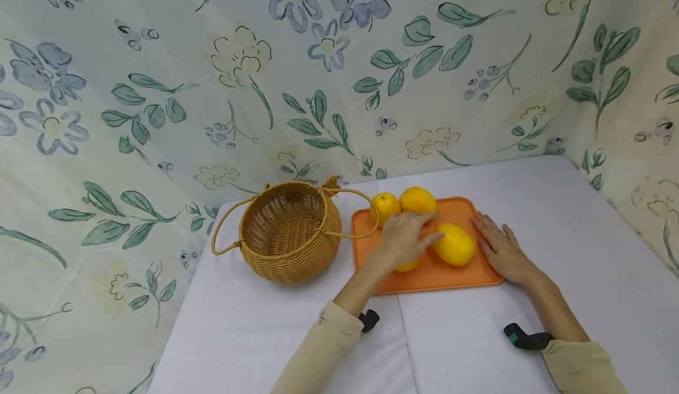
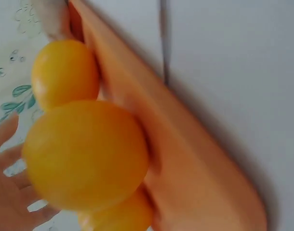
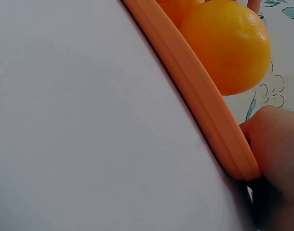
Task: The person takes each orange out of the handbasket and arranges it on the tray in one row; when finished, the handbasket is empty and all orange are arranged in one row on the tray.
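On an orange tray (image 1: 472, 279) lie several yellow fruits. A round orange-like fruit (image 1: 384, 207) and a plump yellow fruit (image 1: 418, 199) sit at the back, and a larger oval yellow fruit (image 1: 454, 245) lies to the right. My left hand (image 1: 401, 237) reaches over the tray, partly covering another yellow fruit (image 1: 407, 265). In the left wrist view, the fingers of that left hand (image 2: 14, 183) are spread behind a big yellow fruit (image 2: 84, 156); no grip shows. My right hand (image 1: 506, 251) rests along the tray's right edge, fingers extended.
Left of the tray stands a round wicker basket (image 1: 289, 264) with nothing in it and two side handles, the right one (image 1: 373, 202) overhanging the tray's corner. A white cloth (image 1: 254, 335) covers the table. Behind hangs a floral curtain (image 1: 339, 105).
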`<act>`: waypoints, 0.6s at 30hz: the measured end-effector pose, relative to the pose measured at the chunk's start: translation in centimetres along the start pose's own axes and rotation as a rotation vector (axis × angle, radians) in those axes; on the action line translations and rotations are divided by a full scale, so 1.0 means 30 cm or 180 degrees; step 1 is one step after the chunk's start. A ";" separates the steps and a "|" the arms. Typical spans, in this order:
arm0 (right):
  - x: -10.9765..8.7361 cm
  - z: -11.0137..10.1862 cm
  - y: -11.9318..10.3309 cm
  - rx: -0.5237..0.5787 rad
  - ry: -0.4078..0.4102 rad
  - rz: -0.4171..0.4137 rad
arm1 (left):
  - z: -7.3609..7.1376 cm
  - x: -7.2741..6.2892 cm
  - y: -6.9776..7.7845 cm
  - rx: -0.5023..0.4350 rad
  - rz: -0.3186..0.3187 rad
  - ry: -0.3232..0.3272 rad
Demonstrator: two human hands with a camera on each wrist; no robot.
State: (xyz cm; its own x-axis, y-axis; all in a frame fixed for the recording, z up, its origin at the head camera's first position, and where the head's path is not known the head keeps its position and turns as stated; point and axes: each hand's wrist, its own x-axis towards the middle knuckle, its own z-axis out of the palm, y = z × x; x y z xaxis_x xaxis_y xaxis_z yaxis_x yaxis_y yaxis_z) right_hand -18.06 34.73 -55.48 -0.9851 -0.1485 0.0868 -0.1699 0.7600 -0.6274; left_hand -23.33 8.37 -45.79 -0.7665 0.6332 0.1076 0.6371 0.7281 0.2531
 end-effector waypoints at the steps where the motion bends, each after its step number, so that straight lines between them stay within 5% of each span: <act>1: 0.001 -0.001 -0.001 0.0002 0.0006 -0.0011 | -0.022 -0.012 -0.007 0.0013 -0.0020 0.0125; 5: 0.001 0.000 -0.006 0.0015 0.0024 -0.0049 | -0.114 -0.082 -0.079 0.0254 -0.0037 0.0684; 8: -0.003 0.001 -0.007 0.0006 0.0039 -0.0064 | -0.164 -0.143 -0.169 0.0531 -0.0037 0.0884; 12: -0.008 0.001 -0.006 -0.0016 0.0062 -0.0080 | -0.182 -0.215 -0.286 0.0661 -0.0104 0.0881; 18: -0.002 0.008 -0.004 0.0019 0.0075 -0.0131 | -0.198 -0.270 -0.374 0.0233 -0.0207 0.0650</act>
State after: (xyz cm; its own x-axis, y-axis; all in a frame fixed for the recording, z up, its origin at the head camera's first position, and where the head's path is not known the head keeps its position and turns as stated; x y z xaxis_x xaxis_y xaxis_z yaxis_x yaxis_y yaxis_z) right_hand -17.97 34.50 -55.60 -0.9777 -0.1644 0.1309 -0.2101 0.7496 -0.6276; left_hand -24.74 -6.49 -43.79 -0.8021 0.5235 0.2875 0.5843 0.7875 0.1961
